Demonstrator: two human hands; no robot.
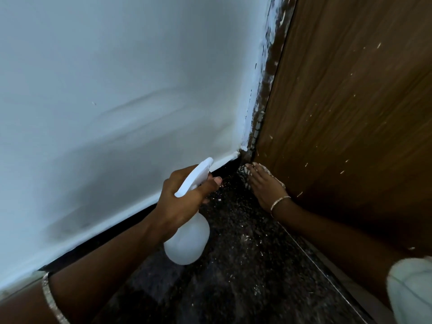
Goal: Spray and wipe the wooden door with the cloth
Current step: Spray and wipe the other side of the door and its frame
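Note:
The brown wooden door (350,101) fills the right side and carries small pale flecks. My right hand (263,183) lies flat with straight fingers low on the door near its hinge edge, pressing a patterned cloth (279,181) against the wood; only the cloth's rim shows around the fingers. My left hand (184,195) grips the neck of a white spray bottle (189,239), whose head points up toward the corner. The bottle hangs above the floor, apart from the door.
A white wall (117,90) takes up the left, with a dark skirting strip (112,237) along its base. The speckled dark stone floor (245,265) lies below. White paint smears run along the door frame (264,78). A pale sleeve (411,286) shows at the bottom right.

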